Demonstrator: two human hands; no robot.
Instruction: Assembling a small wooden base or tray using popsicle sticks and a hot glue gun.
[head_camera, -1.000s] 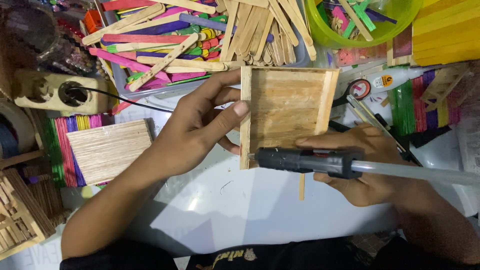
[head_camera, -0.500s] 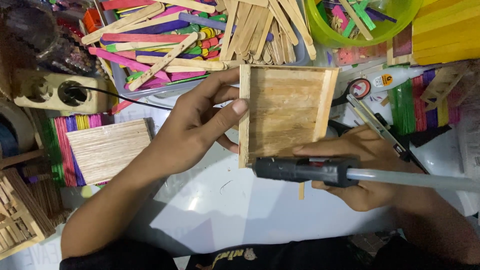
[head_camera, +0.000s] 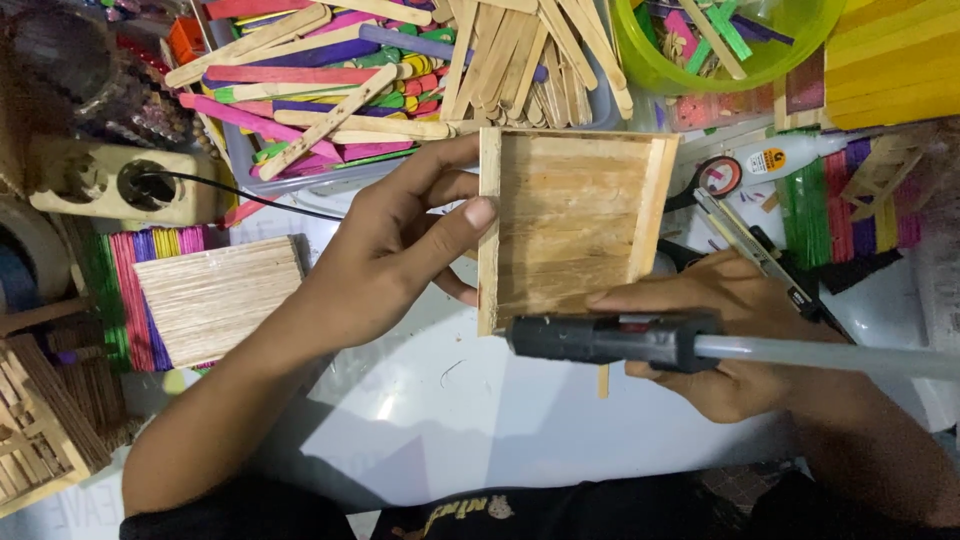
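— Fingers first: what is each hand clamped on?

— Left hand (head_camera: 400, 250) is closed on the left rail of the shallow square tray of pale wooden craft sticks (head_camera: 570, 225), thumb over the inside edge, fingers behind. Right hand (head_camera: 735, 335) is wrapped around the black glue gun with a clear glue stick trailing out its back (head_camera: 610, 340); one fingertip also touches the tray's lower edge.

— And where does the tray sit?

— Held up off the white work surface (head_camera: 450, 440), tilted toward the camera, open face showing, just below the grey tub of plain and coloured craft sticks (head_camera: 400, 70).

— Anything different from a second ago?

— Little with the tray: it has stayed put in the left hand's grip. The gun has crept leftward along the tray's bottom edge, its nozzle now near the lower left corner. I'd judge a line of glue is being run along that edge, and is nearly across.

— What lies further out?

— A loose panel of pale sticks (head_camera: 215, 300) left of the forearm, over a rainbow-coloured panel; a cream power socket with a black plug (head_camera: 120, 185) above it; a green plastic bowl of coloured sticks (head_camera: 730, 40) at top right; a white glue bottle (head_camera: 790, 155), a craft knife (head_camera: 760, 255) and flat yellow (head_camera: 890, 60) and green (head_camera: 815, 205) stick panels at right.
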